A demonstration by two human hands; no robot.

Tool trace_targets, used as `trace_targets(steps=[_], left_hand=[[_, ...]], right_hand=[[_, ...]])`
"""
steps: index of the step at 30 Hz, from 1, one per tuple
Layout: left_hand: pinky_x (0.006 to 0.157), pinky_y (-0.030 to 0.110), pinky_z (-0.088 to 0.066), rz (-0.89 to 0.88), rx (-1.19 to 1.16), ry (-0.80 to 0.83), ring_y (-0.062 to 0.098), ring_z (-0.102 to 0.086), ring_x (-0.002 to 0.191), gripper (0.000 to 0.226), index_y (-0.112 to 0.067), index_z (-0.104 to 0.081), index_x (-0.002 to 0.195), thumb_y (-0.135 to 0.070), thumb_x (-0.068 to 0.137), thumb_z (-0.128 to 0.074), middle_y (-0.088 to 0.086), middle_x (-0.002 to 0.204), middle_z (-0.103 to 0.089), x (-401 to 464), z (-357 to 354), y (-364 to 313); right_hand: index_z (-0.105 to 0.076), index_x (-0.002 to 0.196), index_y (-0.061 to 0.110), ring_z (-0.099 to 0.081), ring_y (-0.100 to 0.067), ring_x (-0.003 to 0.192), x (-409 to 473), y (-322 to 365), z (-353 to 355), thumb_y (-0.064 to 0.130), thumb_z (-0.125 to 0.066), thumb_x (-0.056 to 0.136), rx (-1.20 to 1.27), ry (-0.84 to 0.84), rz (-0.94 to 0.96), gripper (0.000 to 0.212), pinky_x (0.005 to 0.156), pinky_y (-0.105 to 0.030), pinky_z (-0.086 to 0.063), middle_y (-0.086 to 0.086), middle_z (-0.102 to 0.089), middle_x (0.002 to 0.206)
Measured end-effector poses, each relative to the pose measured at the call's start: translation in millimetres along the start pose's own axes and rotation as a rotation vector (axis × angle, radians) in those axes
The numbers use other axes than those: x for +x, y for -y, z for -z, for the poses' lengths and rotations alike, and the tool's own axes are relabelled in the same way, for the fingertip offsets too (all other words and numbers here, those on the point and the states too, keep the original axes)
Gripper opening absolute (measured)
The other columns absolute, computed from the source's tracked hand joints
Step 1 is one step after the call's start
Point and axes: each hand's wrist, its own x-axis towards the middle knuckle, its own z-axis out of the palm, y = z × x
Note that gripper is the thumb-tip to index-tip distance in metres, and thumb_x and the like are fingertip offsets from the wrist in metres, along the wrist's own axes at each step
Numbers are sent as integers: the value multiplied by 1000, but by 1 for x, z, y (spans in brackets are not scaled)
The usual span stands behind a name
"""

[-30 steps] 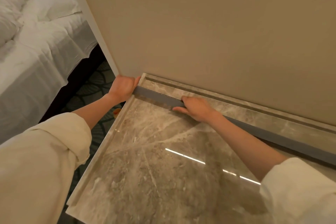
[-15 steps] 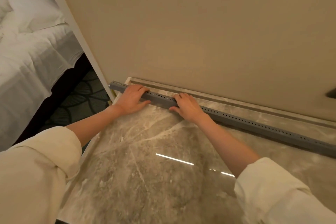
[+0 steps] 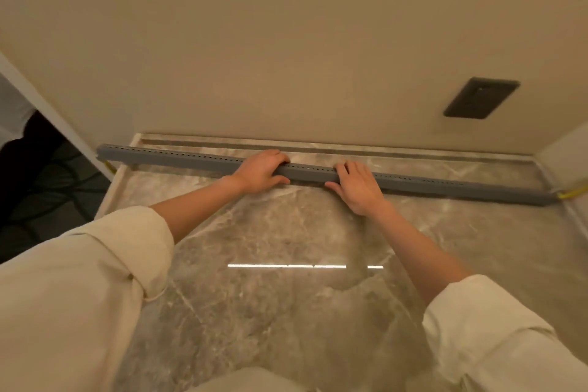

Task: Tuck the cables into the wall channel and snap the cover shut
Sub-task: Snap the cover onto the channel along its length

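Both hands have shifted right along the channel (image 3: 318, 170) since half a second ago, from its left end to about its middle. The view now takes in the whole run. Left hand (image 3: 259, 170): fingers curled over the top edge, thumb on the front face, gripping the channel. Right hand (image 3: 356, 186), just right of it: fingers laid over the top, thumb low in front, also gripping.

The channel lies on the counter (image 3: 286, 264), near the wall (image 3: 286, 41) but apart from it, with a strip of stone between. A yellow cable (image 3: 572, 191) pokes out at the channel's right end, and a bit of yellow shows under its left end. Reading: cables look tucked; the hands seem to be pressing the cover down section by section. Whether it has latched, I cannot tell.

Counter is glossy grey-brown marble with a light streak reflected on it. A dark wall plate (image 3: 480, 98) sits above the channel's right part. Dark patterned floor (image 3: 38, 188) lies beyond its left end.
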Motion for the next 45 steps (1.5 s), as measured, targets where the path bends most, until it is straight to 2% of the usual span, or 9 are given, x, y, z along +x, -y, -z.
trace_targets(steps=[7,12,19,22,25,27,31,39,45], left_hand=[[81,36,-47,-53,-5,42,22,-56,98,41,-18,-57,108,-46,79,-66,6,106,-63,50,-36,-62],[80,37,-46,-71,49,72,26,-55,98,41,-14,-57,110,-43,82,-64,10,107,-60,70,-49,-94],[66,35,-42,-130,216,134,28,-60,85,39,-11,-49,98,-48,88,-54,12,98,-65,73,-50,-101],[65,33,-42,-142,219,60,24,-58,78,40,-14,-49,95,-52,85,-56,10,92,-65,68,-54,-99],[67,33,-45,-102,159,92,22,-57,79,46,-14,-50,96,-56,79,-62,7,91,-64,68,-51,-99],[65,32,-44,-70,128,131,20,-55,78,50,-15,-51,96,-58,76,-64,5,92,-64,71,-47,-102],[60,30,-36,-45,168,122,17,-50,71,48,-16,-50,87,-61,76,-61,4,88,-63,81,-46,-107],[50,29,-30,33,202,192,16,-50,62,48,-23,-45,73,-69,72,-58,-7,66,-50,105,-45,-130],[56,30,-35,31,148,206,22,-55,69,35,-22,-48,75,-53,76,-64,-1,72,-59,130,-46,-158]], right_hand=[[-44,128,14,-52,-32,107,-44,-73,-2,41,-45,94,-18,-19,-163,43,95,-40,-41,-14,-56,116],[-48,127,20,-53,-29,103,-43,-81,-5,42,-50,92,-60,-17,-145,42,93,-40,-41,-10,-59,108],[-51,112,11,-49,-28,107,-42,-90,5,47,-51,90,-2,13,-123,42,93,-38,-39,-11,-55,112],[-54,99,11,-53,-25,94,-38,-103,15,54,-59,82,135,87,-131,47,82,-36,-43,-10,-59,103],[-57,88,14,-56,-22,81,-36,-124,28,62,-71,67,304,231,-241,54,70,-33,-44,-5,-62,89],[-59,88,15,-57,-21,81,-37,-133,30,62,-75,62,358,247,-269,56,72,-32,-43,-2,-62,86],[-60,84,18,-58,-21,83,-38,-135,27,61,-74,62,295,104,-243,50,88,-37,-41,1,-64,83],[-63,88,22,-57,-21,87,-29,-134,37,58,-73,66,266,65,-220,44,87,-37,-38,2,-65,87],[-65,101,22,-53,-24,103,-31,-151,40,35,-73,76,342,26,-118,29,90,-37,-33,-1,-65,101]])
